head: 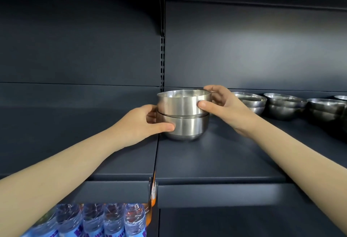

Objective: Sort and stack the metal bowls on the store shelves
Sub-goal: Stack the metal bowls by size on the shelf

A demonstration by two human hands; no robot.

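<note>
Stack: upper bowl (183, 103) nested in lower bowl (187, 127), both straight-walled, rims level; upper one not fully seated, a band of its wall shows above the lower rim.
Location: shelf (216, 157), at its left edge beside the slotted upright (162, 62), towards the back; base appears to rest on the shelf.
Left hand (148, 122): grasping lower bowl, thumb across the front wall, fingers behind. Probably steadying the base.
Right hand (219, 103): grasping upper bowl, thumb on the wall, fingers over the far rim. Probably guiding it down square.
Other bowls (283, 107): rounder, in low stacks along the back edge to the right, apart from this stack. Suggests sorting by shape.
Below: water bottles (93, 219), lower left.
Risk: slick steel; an upper bowl set askew could jam.
</note>
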